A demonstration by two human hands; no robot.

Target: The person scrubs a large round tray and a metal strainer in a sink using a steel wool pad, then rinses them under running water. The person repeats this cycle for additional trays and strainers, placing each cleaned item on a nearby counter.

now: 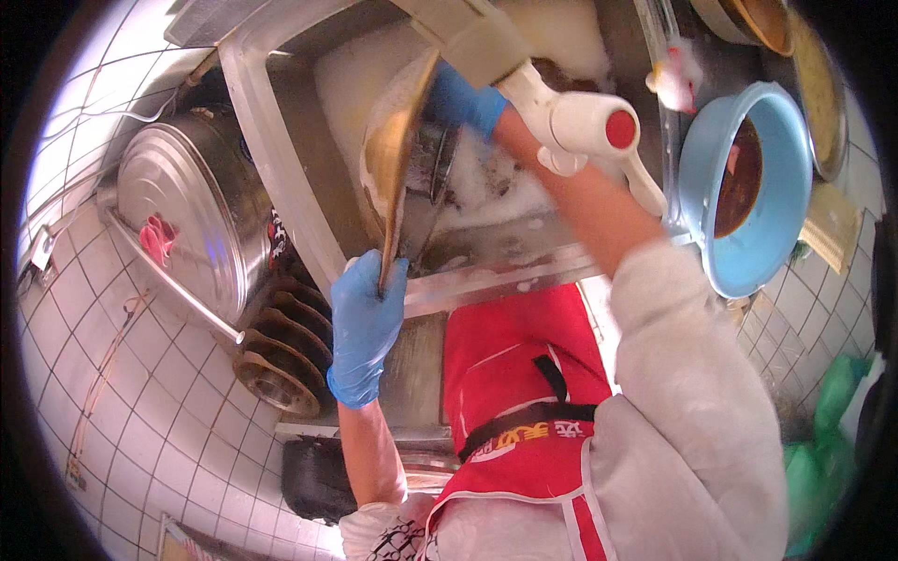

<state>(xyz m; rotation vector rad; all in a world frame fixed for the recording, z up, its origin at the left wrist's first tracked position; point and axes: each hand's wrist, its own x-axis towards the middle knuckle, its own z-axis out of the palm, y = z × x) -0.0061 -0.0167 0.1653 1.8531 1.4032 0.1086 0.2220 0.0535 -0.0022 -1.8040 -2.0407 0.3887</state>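
Observation:
My left hand (366,319), in a blue glove, grips the near rim of a wide, round metal pan (391,154) that stands tilted almost on edge over the sink (295,175). My right hand (463,102), also gloved in blue, is at the pan's far right side. Its fingers are blurred and partly hidden, so I cannot tell whether it holds anything. Below the pan, a dark-rimmed metal vessel (443,165) sits among white suds (515,196) in the sink. A white tap (582,119) with a red-capped end juts over my right forearm.
Right of the sink stands a light blue plastic basin (775,217) with reddish-brown liquid. On the left are a large lidded steel pot (175,210), a pink cloth (158,238) on its lid, and several stacked round metal pieces (280,372). A green plastic bag (817,456) lies lower right.

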